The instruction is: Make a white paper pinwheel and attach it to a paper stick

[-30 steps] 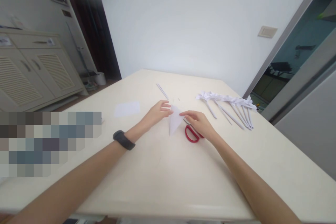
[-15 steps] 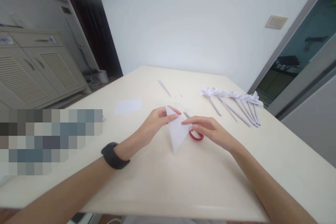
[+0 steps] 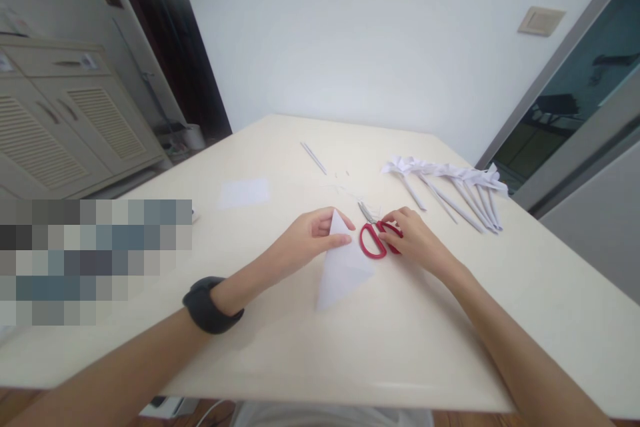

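Between thumb and fingers, my left hand point(image 3: 323, 233) pinches a white sheet of paper folded to a triangle point(image 3: 343, 270), one corner pointing up and another toward me. To its right, red-handled scissors point(image 3: 373, 245) lie on the table with their blades pointing away. My right hand point(image 3: 413, 235) has its thumb and fingers closed on the right handle loop of the scissors. The left loop stays uncovered, close beside the paper's edge.
Paper flowers with rolled stems point(image 3: 445, 173) lie in a row at the right. Thin rolled paper sticks point(image 3: 313, 158) and small scraps lie toward the back. A flat white sheet point(image 3: 244, 193) rests on the table point(image 3: 250, 360) at left. A wall stands behind.
My right hand has let go of the folded paper and moved right onto the scissors' handle. The paper, held by my left hand alone, has tilted and come slightly nearer.
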A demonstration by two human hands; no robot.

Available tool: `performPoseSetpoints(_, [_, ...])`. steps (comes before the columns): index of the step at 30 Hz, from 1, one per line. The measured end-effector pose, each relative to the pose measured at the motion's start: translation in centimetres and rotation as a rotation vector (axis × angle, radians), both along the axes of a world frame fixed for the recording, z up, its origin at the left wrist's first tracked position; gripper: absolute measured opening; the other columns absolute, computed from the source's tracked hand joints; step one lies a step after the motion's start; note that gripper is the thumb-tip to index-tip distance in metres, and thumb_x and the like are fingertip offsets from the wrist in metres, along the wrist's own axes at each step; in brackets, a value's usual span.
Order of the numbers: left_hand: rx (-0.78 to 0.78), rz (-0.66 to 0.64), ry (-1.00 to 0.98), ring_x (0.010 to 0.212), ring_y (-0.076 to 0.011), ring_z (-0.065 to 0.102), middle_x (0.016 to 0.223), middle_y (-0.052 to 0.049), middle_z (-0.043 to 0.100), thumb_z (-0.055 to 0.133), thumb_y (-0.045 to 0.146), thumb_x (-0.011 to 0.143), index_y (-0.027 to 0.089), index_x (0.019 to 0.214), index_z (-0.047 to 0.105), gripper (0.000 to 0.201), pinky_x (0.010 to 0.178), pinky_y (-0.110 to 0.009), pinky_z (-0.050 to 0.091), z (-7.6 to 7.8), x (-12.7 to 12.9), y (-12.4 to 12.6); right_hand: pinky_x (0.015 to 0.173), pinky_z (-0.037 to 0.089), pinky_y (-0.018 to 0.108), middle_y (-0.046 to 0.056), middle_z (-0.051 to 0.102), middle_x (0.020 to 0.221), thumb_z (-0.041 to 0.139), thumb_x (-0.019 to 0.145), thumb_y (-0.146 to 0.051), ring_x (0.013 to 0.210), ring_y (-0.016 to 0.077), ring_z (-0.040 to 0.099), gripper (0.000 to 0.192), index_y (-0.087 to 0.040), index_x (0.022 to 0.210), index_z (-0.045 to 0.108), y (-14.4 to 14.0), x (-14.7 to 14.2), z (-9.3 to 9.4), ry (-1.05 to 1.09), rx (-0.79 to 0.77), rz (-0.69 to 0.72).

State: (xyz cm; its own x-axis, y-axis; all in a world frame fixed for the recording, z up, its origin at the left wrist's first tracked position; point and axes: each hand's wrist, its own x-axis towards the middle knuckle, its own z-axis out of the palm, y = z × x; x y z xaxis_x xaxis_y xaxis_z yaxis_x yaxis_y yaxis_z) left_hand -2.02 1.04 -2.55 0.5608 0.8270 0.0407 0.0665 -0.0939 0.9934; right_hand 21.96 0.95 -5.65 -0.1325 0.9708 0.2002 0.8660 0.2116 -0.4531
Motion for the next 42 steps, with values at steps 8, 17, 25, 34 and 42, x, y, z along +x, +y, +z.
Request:
performPoseSetpoints(8, [0.06, -0.037, 0.113, 0.07, -0.0158, 0.059, 0.087, -0.002, 0.064, 0.043, 0.04, 0.09, 0.022, 0.095, 0.054, 0.022, 0.06, -0.025, 0.043, -0.1, -0.2, -0.5, 0.053, 0.036, 0.028, 0.005, 0.061, 0.076, 0.055, 0.079, -0.039, 0.063, 0.0179, 0.054, 0.019, -0.022, 0.085, 0.055, 0.0, -0.9, 0.3, -0.051, -0.134, -0.058])
performPoseSetpoints(17, [0.06, 0.011, 0.156, 0.054, -0.0105, 0.047, 0.066, 0.005, 0.049, 0.046, 0.048, 0.088, 0.021, 0.083, 0.041, 0.027, 0.047, -0.02, 0.029, -0.4, -0.2, -0.4, 0.06, 0.034, 0.029, 0.008, 0.06, 0.089, 0.05, 0.079, -0.03, 0.073, 0.019, 0.054, 0.013, -0.019, 0.087, 0.052, -1.5, -1.7, 1.1, -0.198, -0.087, -0.023])
performPoseSetpoints(25, [0.024, 0.146, 0.23, 0.049, -0.0075, 0.035, 0.06, 0.006, 0.034, 0.043, 0.049, 0.088, 0.02, 0.075, 0.036, 0.032, 0.043, -0.019, 0.021, -0.1, -0.3, -0.1, 0.063, 0.039, 0.03, 0.007, 0.065, 0.089, 0.055, 0.079, -0.04, 0.077, 0.0204, 0.058, 0.023, -0.02, 0.088, 0.06, -0.6, -0.1, 2.4, 0.122, -0.307, -0.143])
performPoseSetpoints(34, [-0.122, 0.254, 0.239, 0.051, -0.0089, 0.04, 0.062, 0.006, 0.04, 0.043, 0.046, 0.089, 0.021, 0.076, 0.041, 0.029, 0.044, -0.018, 0.028, 0.1, -0.4, 0.1, 0.072, 0.043, 0.027, 0.004, 0.061, 0.096, 0.064, 0.079, -0.032, 0.078, 0.0128, 0.056, 0.021, -0.019, 0.095, 0.057, -2.1, -2.4, 4.5, 1.175, -0.726, 0.125])
performPoseSetpoints(42, [-0.222, 0.286, 0.141, 0.054, -0.0102, 0.042, 0.061, 0.004, 0.042, 0.042, 0.044, 0.088, 0.018, 0.072, 0.046, 0.031, 0.047, -0.02, 0.03, 1.4, -1.5, 1.3, 0.056, 0.044, 0.029, 0.004, 0.056, 0.066, 0.053, 0.081, -0.058, 0.059, 0.0155, 0.055, 0.04, -0.019, 0.088, 0.056, -3.9, -5.8, 4.0, 1.209, -0.972, 0.137])
